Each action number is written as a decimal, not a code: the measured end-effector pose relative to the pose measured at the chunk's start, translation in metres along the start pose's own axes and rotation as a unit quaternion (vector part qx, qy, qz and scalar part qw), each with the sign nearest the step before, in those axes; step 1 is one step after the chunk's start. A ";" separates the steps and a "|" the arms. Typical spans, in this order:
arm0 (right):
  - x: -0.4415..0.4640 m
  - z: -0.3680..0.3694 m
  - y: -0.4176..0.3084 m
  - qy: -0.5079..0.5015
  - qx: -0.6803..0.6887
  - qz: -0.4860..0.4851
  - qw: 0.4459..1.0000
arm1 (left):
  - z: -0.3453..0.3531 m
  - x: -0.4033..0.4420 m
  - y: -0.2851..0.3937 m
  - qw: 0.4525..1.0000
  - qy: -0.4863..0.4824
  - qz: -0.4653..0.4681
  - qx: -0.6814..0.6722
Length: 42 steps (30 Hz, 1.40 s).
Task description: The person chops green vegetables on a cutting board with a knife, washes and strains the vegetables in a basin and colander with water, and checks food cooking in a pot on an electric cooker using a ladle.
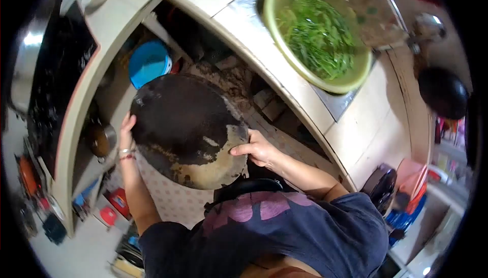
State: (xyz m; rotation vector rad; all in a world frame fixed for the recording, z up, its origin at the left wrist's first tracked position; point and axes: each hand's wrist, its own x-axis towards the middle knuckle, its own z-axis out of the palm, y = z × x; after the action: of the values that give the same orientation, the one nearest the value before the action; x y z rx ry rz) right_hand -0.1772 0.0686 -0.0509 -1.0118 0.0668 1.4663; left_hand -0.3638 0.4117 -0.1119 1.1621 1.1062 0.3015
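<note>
Between my two hands is a large round dark board, nearly black, with a pale worn patch along its near right edge. My left hand grips its left rim, thumb at the edge and a red band on the wrist. On the opposite side my right hand clasps the rim, its thumb lying over the pale patch. The fingers of both hands are partly hidden behind the board. It is held in front of my body, above the tiled floor.
A blue bucket stands just beyond the board, under the counter. On the tiled counter sits a green basin of leafy greens in water. At left is a black stovetop. A metal pot is on the lower left.
</note>
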 end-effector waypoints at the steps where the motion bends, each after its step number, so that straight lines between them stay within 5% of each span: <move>1: 0.008 -0.006 0.003 0.035 0.009 0.010 0.999 | 0.010 0.005 -0.016 0.999 0.021 -0.037 0.028; 5: 0.036 -0.026 0.002 0.176 -0.039 0.079 0.980 | 0.026 0.080 -0.181 0.955 -0.071 0.114 0.266; 7: 0.049 -0.054 0.019 0.251 -0.074 0.115 0.958 | 0.065 0.065 -0.193 0.977 -0.042 0.009 0.209; 8: 0.057 -0.078 0.033 0.286 -0.096 0.131 0.944 | 0.059 0.082 -0.263 0.989 -0.041 -0.021 0.143; 9: 0.063 -0.090 0.024 0.329 -0.228 0.267 0.877 | 0.064 0.069 -0.256 0.974 -0.083 -0.016 0.209; 12: 0.078 -0.176 0.071 0.430 -0.079 0.299 0.849 | 0.052 0.046 -0.287 0.926 -0.129 -0.120 0.334; 13: 0.074 -0.211 0.088 0.452 -0.090 0.276 0.843 | 0.038 0.033 -0.308 0.939 -0.111 -0.042 0.324; 14: 0.070 -0.235 0.103 0.477 -0.100 0.253 0.836 | 0.022 0.024 -0.338 0.940 -0.107 -0.065 0.319; 15: 0.069 -0.242 0.114 0.496 -0.021 0.116 0.860 | 0.002 0.016 -0.366 0.940 -0.105 -0.088 0.313; 17: 0.042 -0.334 0.169 0.423 -0.134 0.020 0.896 | -0.036 0.000 -0.397 0.887 -0.170 -0.032 0.427; 19: 0.023 -0.411 0.206 0.390 -0.182 -0.031 0.902 | -0.057 -0.003 -0.417 0.663 -0.307 -0.059 0.681; 20: 0.024 -0.441 0.212 0.445 -0.253 -0.020 0.859 | -0.068 -0.008 -0.428 0.661 -0.308 -0.060 0.681; 21: 0.031 -0.459 0.213 0.494 -0.321 -0.010 0.808 | -0.077 -0.011 -0.438 0.733 -0.259 -0.101 0.621; 22: 0.046 -0.431 0.190 0.568 -0.240 -0.034 0.787 | -0.084 -0.011 -0.444 0.794 -0.209 -0.142 0.553; 23: 0.063 -0.399 0.164 0.638 -0.152 -0.075 0.751 | -0.079 -0.008 -0.427 0.701 -0.282 0.010 0.655; 24: 0.081 -0.359 0.132 0.696 -0.072 -0.127 0.703 | -0.073 -0.005 -0.426 0.698 -0.281 0.011 0.659; 26: 0.093 -0.361 0.124 0.732 -0.053 -0.128 0.667 | -0.065 0.007 -0.425 0.919 -0.157 0.018 0.362; 28: 0.104 -0.376 0.128 0.753 -0.064 -0.121 0.643 | -0.048 0.025 -0.408 0.801 -0.200 0.060 0.561; 30: 0.132 -0.388 0.124 0.766 -0.067 -0.112 0.630 | -0.075 0.049 -0.477 0.806 -0.210 0.209 0.512; 31: 0.139 -0.390 0.123 0.768 -0.061 -0.114 0.627 | -0.075 0.051 -0.473 0.937 -0.165 0.092 0.295; 33: 0.147 -0.398 0.122 0.775 -0.039 -0.125 0.618 | -0.076 0.074 -0.451 0.869 -0.208 -0.071 0.443; 34: 0.152 -0.400 0.122 0.781 -0.029 -0.124 0.612 | -0.069 0.063 -0.432 0.731 -0.220 0.255 0.593; 36: 0.157 -0.404 0.120 0.782 -0.023 -0.118 0.612 | -0.055 0.059 -0.411 0.868 -0.157 -0.098 0.460; 38: 0.159 -0.407 0.120 0.783 -0.021 -0.117 0.611 | -0.044 0.061 -0.390 0.658 -0.313 -0.029 0.685; 39: 0.160 -0.406 0.122 0.781 -0.019 -0.116 0.613 | -0.048 0.060 -0.400 0.636 -0.337 -0.015 0.694; 42: 0.161 -0.404 0.125 0.778 -0.012 -0.114 0.618 | -0.061 0.068 -0.431 0.687 -0.363 -0.048 0.628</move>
State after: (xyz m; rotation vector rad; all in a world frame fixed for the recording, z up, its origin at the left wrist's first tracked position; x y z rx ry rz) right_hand -0.0382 -0.0712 -0.4587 -1.9461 1.1168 -0.0480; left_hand -0.5230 0.3106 -0.5104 2.1220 0.5225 -1.1458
